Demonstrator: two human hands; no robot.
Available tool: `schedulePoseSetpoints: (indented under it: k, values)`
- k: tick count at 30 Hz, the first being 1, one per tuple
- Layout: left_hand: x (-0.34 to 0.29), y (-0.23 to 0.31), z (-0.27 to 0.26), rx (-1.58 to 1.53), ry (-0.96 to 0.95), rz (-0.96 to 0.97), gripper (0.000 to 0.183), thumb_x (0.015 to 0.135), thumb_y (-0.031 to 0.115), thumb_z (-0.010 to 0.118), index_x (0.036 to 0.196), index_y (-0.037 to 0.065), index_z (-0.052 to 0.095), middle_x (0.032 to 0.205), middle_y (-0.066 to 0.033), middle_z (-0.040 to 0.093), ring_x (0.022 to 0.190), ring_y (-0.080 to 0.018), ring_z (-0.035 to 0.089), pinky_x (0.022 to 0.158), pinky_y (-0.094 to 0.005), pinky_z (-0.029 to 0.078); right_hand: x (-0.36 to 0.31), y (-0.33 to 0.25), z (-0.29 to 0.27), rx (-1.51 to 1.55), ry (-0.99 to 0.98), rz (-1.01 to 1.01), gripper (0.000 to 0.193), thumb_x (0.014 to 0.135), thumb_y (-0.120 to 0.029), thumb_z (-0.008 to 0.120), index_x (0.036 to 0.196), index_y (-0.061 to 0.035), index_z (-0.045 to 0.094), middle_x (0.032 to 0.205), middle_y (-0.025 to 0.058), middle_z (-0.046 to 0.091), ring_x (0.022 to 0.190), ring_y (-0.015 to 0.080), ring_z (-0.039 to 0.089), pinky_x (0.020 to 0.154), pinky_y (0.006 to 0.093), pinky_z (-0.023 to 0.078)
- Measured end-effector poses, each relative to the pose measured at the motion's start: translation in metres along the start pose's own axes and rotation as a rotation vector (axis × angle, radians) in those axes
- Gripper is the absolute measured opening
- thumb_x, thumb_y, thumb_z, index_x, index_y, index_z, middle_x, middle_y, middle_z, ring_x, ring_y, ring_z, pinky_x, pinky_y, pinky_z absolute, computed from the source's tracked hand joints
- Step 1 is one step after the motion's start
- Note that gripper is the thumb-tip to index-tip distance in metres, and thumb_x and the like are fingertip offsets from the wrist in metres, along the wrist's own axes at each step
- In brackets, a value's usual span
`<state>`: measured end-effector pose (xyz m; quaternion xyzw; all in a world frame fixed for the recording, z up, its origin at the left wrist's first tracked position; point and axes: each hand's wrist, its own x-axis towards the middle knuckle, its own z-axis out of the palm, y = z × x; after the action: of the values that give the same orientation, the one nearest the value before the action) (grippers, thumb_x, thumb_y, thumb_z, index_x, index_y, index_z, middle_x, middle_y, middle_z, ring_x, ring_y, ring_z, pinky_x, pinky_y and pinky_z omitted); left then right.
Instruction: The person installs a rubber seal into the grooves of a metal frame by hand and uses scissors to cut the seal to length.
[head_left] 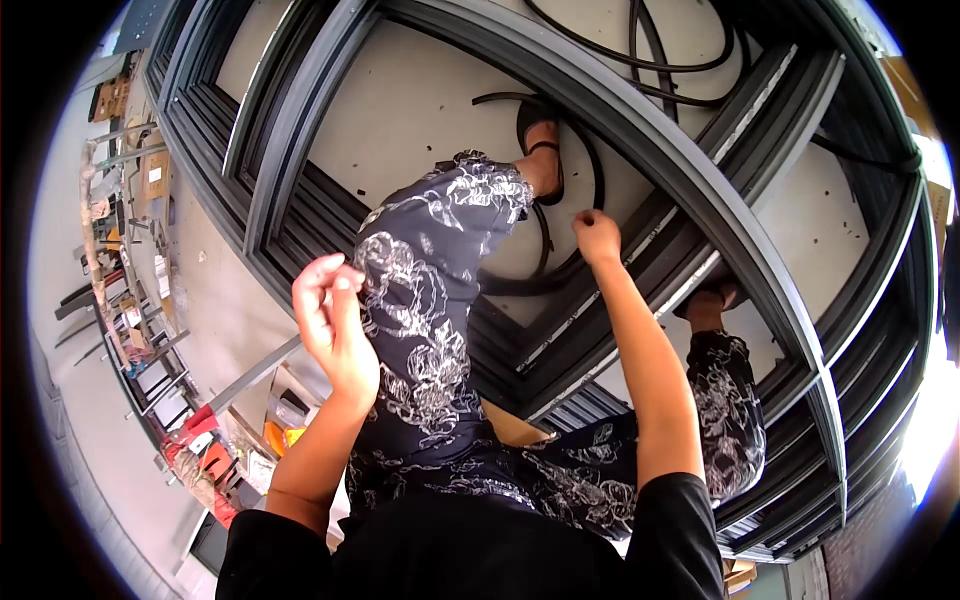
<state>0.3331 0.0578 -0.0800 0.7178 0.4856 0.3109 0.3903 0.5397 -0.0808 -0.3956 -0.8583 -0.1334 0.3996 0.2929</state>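
Note:
My right hand [597,238] is closed, with thumb and fingertips pinched at a thin black rubber strip [597,170]. The strip curves up past my sandaled foot [541,160], and its free end lies to the left of the foot. More of it loops below, beside the dark grey frame bars. My left hand [338,325] is raised beside my patterned trouser knee [400,250]. Its fingers are loosely curled, the thumb a little apart, and nothing shows in them. A large dark grey metal frame [600,75] lies around my legs.
More grey frames [870,390] are stacked on the right. Black strip coils [690,70] lie on the pale floor at the top. Along the left stands a cluttered rack [130,320] with boxes and parts. My other foot [708,305] stands between frame bars.

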Motion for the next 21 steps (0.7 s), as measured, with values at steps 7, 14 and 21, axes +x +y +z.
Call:
schedulePoseSetpoints:
  k: [7, 14, 21]
  values:
    - [0.008, 0.017, 0.013, 0.188, -0.039, -0.022, 0.018, 0.099, 0.007, 0.044, 0.114, 0.001, 0.052, 0.087, -0.0009, 0.049, 0.081, -0.0081, 0.043, 0.077, -0.0224, 0.036, 0.061, 0.075, 0.078, 0.032, -0.140, 0.427, 0.061, 0.080, -0.030, 0.067, 0.134, -0.0049, 0.053, 0.133, 0.0179, 0.057, 0.122, 0.0354, 0.054, 0.101, 0.0387, 0.044]
    - [0.009, 0.010, 0.008, 0.226, -0.047, -0.045, 0.019, 0.101, 0.009, 0.044, 0.116, 0.002, 0.053, 0.097, 0.0000, 0.052, 0.088, -0.0062, 0.046, 0.083, -0.0208, 0.038, 0.046, 0.056, 0.056, -0.122, 0.050, 0.234, 0.025, 0.086, -0.024, 0.061, 0.102, -0.0058, 0.070, 0.105, 0.0194, 0.068, 0.092, 0.0385, 0.066, 0.079, 0.0438, 0.054]
    - [0.004, 0.008, 0.016, 0.056, -0.032, -0.008, 0.016, 0.096, 0.003, 0.052, 0.112, 0.003, 0.056, 0.098, 0.0013, 0.053, 0.086, -0.0054, 0.046, 0.079, -0.0205, 0.039, -0.083, -0.035, -0.021, -0.015, 0.268, -0.262, 0.010, 0.084, -0.012, 0.060, 0.091, -0.0101, 0.066, 0.089, 0.0169, 0.065, 0.085, 0.0367, 0.063, 0.075, 0.0454, 0.051]
